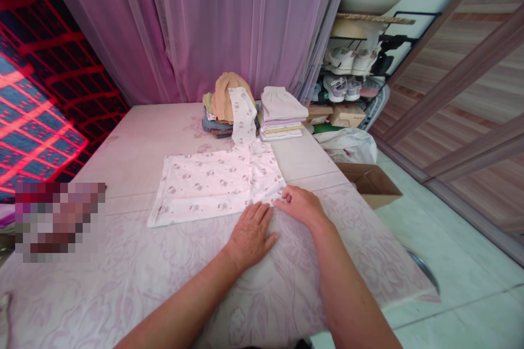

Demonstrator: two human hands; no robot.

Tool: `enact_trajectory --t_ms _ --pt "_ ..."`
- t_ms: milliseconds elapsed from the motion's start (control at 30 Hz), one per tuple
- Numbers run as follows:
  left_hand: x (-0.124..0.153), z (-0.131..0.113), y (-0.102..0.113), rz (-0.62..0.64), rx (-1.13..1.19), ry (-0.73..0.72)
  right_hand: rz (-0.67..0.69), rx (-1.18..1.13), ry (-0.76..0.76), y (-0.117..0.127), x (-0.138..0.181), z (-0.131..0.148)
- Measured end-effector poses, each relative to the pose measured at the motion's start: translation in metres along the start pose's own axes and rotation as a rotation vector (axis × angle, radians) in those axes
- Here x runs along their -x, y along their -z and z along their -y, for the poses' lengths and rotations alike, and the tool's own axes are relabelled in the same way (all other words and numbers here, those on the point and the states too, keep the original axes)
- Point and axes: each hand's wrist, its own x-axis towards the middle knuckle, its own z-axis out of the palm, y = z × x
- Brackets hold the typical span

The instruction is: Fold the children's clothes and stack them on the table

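Note:
A pale pink long-sleeved top [204,182] with a small repeated print lies on the flowered cover in front of me. Its body is spread flat, its right part is doubled over, and one sleeve [244,114] stretches away against a pile of clothes. My left hand [250,235] rests flat, fingertips on the top's near edge and thumb on the cover. At the top's right corner, my right hand [303,205] pinches the edge between thumb and curled fingers.
Behind the top stand a mixed clothes pile [219,114] and a neat folded stack [283,106], before a purple curtain [216,27]. Right of the covered surface are a cardboard box [370,180], a plastic bag [352,144] and a shoe rack [347,68]. A blurred patch [61,221] lies left.

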Motion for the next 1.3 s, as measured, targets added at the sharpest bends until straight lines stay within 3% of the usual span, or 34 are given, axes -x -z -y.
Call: enact_trajectory --t_ms 100,433,767,967,1167,1300 --pt "-0.001 -0.001 0.001 0.008 -0.005 -0.004 -0.005 0.068 -0.03 -0.001 -0.001 0.006" --pt "0.001 0.001 -0.004 -0.011 -0.035 -0.035 0.068 -0.117 -0.03 0.001 -0.003 -0.009" --pt "-0.001 0.0 -0.001 0.016 -0.012 -0.021 0.061 -0.108 -0.05 0.002 -0.007 -0.008" --pt "0.001 0.002 0.002 0.007 0.042 -0.018 0.081 -0.22 0.027 0.003 -0.003 -0.017" --pt "0.006 0.005 0.009 -0.033 0.083 0.035 0.009 -0.198 0.093 0.008 -0.007 -0.031" --pt "0.005 0.026 0.026 -0.081 0.136 0.138 -0.118 -0.042 0.062 0.019 -0.031 -0.015"
